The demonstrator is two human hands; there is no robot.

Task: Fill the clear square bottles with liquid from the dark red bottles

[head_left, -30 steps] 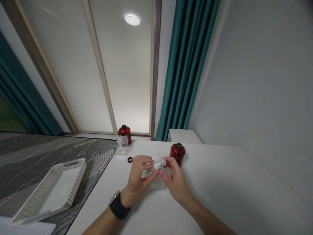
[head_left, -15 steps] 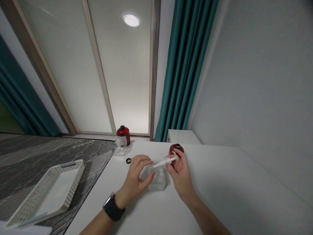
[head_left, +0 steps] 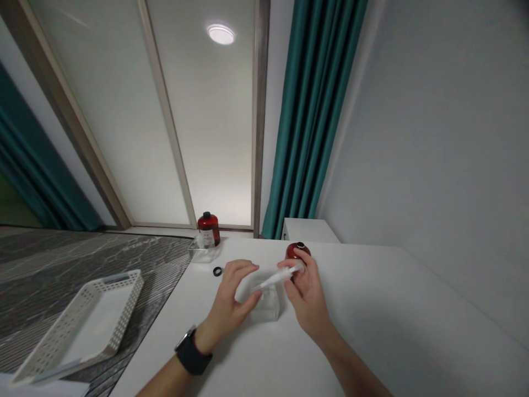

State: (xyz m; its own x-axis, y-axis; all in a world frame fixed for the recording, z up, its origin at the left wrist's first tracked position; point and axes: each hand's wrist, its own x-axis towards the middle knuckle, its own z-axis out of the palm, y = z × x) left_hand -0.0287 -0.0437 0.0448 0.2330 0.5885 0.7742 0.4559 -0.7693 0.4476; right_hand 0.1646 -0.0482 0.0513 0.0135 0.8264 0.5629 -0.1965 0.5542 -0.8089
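Note:
My right hand (head_left: 306, 292) pinches a thin white pump with its tube (head_left: 278, 277), held slantwise above a clear square bottle (head_left: 266, 301) on the white table (head_left: 372, 309). My left hand (head_left: 232, 295) curls around the left side of that clear bottle, with its fingertips at the bottle's top. A watch sits on my left wrist. Just behind my right hand stands a red-brown bottle (head_left: 294, 251) with an open neck.
A small black ring cap (head_left: 217, 271) lies on the table left of my hands. Further back stand a second clear container (head_left: 203, 250) and a capped red-brown bottle (head_left: 209, 227). A white perforated basket (head_left: 82, 325) lies at the left on a dark patterned surface. Teal curtains hang behind.
My hands have come apart. The right hand has drawn the white pump out and to the right, towards the red-brown bottle, while the left hand stayed at the clear bottle.

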